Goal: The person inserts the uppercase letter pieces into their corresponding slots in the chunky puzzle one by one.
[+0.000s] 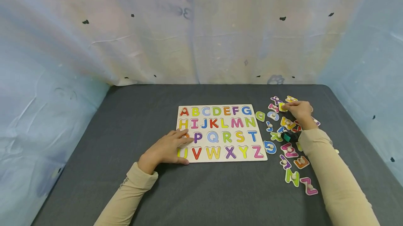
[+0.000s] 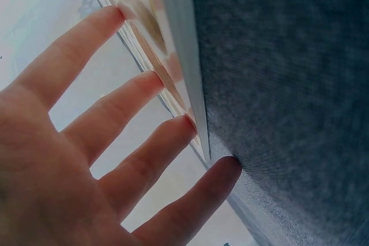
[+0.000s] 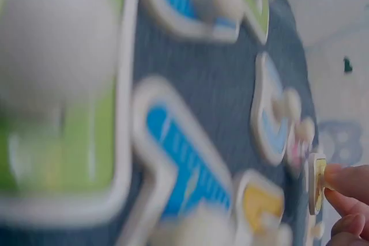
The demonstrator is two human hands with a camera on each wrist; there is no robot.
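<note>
A white alphabet puzzle board (image 1: 220, 163) printed with coloured letters from A to Z lies flat on the table. My left hand (image 1: 168, 148) rests at its lower left edge with the fingers spread; fingertips (image 2: 153, 82) touch the board in the left wrist view. The red A (image 1: 184, 112) in the top left corner shows a knob. To the right of the board, my right hand (image 1: 300, 112) pinches a yellow letter piece (image 3: 316, 184) between thumb and finger; which letter it is I cannot tell.
Several loose knobbed letter pieces spread over the right side, among them a blue G (image 1: 269, 147), a green N (image 1: 292, 177), a pink Z (image 1: 309, 186) and an orange E (image 1: 301, 162). My right forearm passes above some. A dark grey cloth (image 1: 126, 121) covers the table; pale sheeting hangs behind.
</note>
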